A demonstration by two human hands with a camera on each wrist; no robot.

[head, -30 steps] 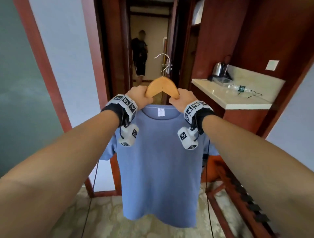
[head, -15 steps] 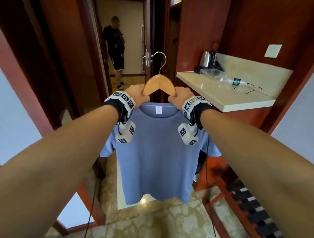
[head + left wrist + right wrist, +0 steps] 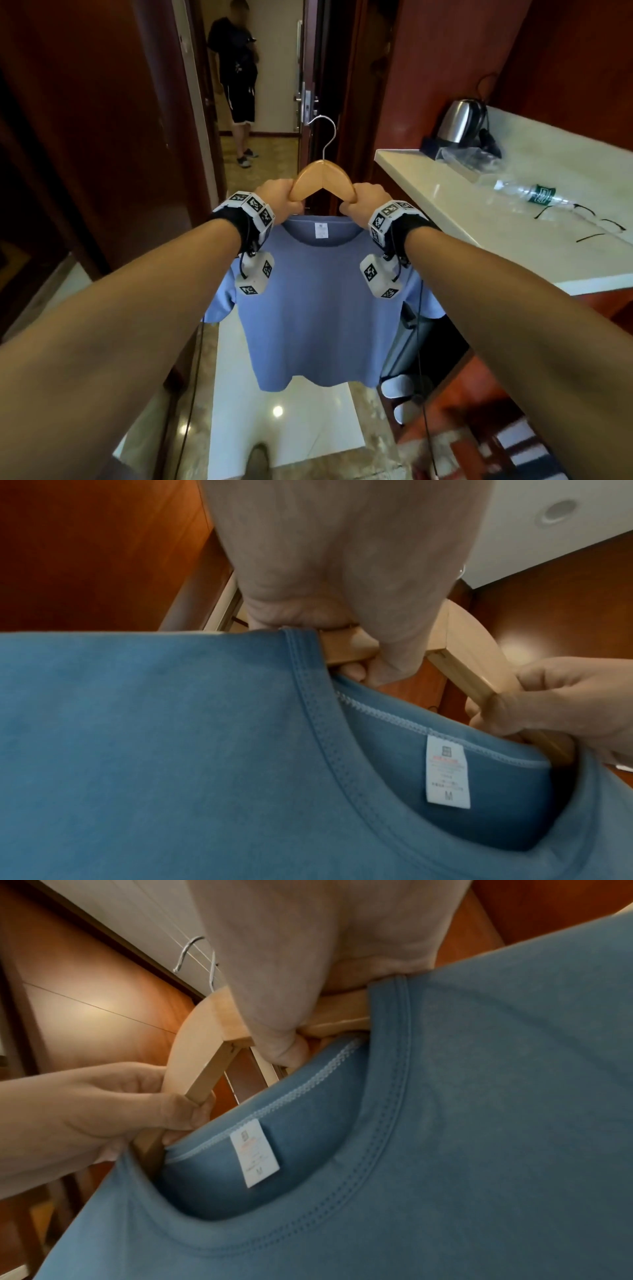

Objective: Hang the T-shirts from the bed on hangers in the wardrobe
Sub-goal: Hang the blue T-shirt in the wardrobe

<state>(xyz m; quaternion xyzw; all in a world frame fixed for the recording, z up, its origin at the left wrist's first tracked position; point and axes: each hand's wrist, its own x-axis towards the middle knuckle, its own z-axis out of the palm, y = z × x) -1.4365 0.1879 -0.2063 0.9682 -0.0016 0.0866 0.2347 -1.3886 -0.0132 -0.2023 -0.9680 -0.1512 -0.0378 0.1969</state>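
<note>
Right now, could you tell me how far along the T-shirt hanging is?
Done: the blue T-shirt is already threaded onto the wooden hanger. In hand: the left hand and right hand each grip one hanger arm. Left: its metal hook rests on nothing yet; no wardrobe rail is in view.

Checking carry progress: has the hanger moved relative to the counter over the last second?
Yes. The hanger has come closer to the counter, whose near corner now lies beside it.

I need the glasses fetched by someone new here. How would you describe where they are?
Find the pale countertop on the right. Past the steel kettle at its back lies a clear plastic bottle; the glasses lie beside it, a thin dark wire frame.
</note>
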